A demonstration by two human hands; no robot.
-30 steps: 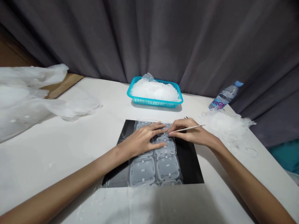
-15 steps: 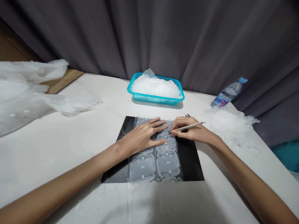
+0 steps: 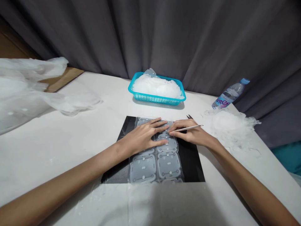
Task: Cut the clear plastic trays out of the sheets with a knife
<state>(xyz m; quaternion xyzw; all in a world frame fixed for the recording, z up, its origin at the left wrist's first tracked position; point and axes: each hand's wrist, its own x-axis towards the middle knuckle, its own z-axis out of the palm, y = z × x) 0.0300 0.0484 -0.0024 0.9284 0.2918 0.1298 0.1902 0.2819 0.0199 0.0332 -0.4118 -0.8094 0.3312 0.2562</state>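
A translucent sheet of rounded-square pieces (image 3: 164,163) lies on a black mat (image 3: 190,160) in the middle of the white table. My left hand (image 3: 143,136) rests flat on the sheet's far half with fingers spread. My right hand (image 3: 188,133) pinches a thin pointed tool (image 3: 188,128) like a pen. The tool's tip touches the sheet just beside my left fingertips.
A turquoise basket (image 3: 156,98) heaped with white translucent pieces stands behind the mat. A pile of white plastic scraps (image 3: 230,125) and a lying water bottle (image 3: 229,94) are at the right. Clear plastic bags (image 3: 30,91) cover the left. A small dark tool (image 3: 189,116) lies behind my right hand.
The view has shifted slightly. My right hand and the tool have edged a little to the left along the sheet; my left hand stays pressed on it.
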